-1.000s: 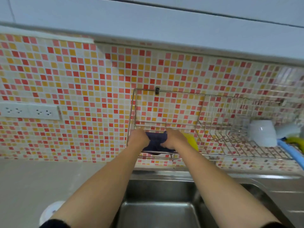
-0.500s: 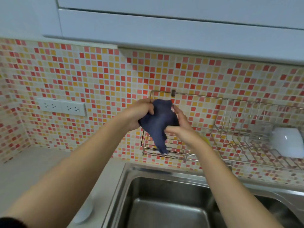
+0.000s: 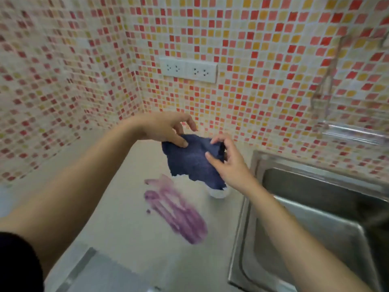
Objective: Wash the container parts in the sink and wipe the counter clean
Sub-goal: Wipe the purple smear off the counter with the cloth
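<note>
Pinching the cloth [image 3: 189, 163] by its upper edge: left hand [image 3: 162, 129] at the left corner, thumb pressed to the fabric, forefinger lifted free; right hand [image 3: 230, 165] at the right corner, fingers [image 3: 219, 142] curled over the hem. Held spread between the two, hanging in the air above the worktop [image 3: 117, 218], apparently clear of it. Below the lower hem and toward the body, slightly left: a purple smear [image 3: 179, 213], long axis running from far-left to near-right, toward the rim of the sink [image 3: 315, 207]. Far end nearer the left hand, near end closer to the right forearm. Just under the hem, a white thing [image 3: 219, 193], mostly hidden and too blurred to name. Wiping probably next: calls for lowering the cloth and drawing it back toward the body, along the smear rather than across it, keeping off the white thing. No container parts clearly in sight, so no judging the washing from here.
</note>
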Available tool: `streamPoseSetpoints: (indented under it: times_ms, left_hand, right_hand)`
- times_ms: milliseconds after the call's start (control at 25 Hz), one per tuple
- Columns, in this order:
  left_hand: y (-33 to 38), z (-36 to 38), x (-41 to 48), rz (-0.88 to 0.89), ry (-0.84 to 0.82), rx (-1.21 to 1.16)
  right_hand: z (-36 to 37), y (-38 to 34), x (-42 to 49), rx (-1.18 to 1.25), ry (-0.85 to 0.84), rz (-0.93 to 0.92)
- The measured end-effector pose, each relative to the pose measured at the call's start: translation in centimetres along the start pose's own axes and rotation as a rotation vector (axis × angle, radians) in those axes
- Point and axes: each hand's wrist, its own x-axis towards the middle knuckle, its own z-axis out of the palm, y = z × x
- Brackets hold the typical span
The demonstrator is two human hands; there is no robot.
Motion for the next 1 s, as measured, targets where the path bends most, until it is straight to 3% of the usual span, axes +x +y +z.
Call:
streamPoseSetpoints:
  times_ms: [280,400,600,680,800,920,1000]
  left_hand:
    - [-20.6,4.0,-2.3,-0.338,-0.246,-0.059]
    - [-25.7,7.1,-0.9,-0.331,-0.158,0.029]
    - [-28.3,12.3,0.2,0.035,0.333,0.148]
    - [-27.3,15.8,-0.6,0.074,0.263,0.265]
    - [-28.1,19.4,-0.5,-0.021,0.093,0.449]
    - [-29.2,17.7,5.5,-0.136,0.160,0.424]
    - [-28.5,15.7,10.3,-0.198,0.187,0.337]
  right_hand:
    - [19.3,6.9,-1.7,-0.022,-0.204,0.303]
    - [22.7,9.8,-1.3,-0.204,-0.219,0.273]
    - [21.1,10.4,-3.4,-0.379,-0.152,0.292]
    - [18.8,10.5,-6.6,-0.444,-0.099,0.281]
    - [14.2,12.2,-11.8,-0.598,0.025,0.378]
    - [9.7,14.4,-14.8,-0.811,0.115,0.536]
    - [8.2,15.5,-15.7,-0.897,0.071,0.652]
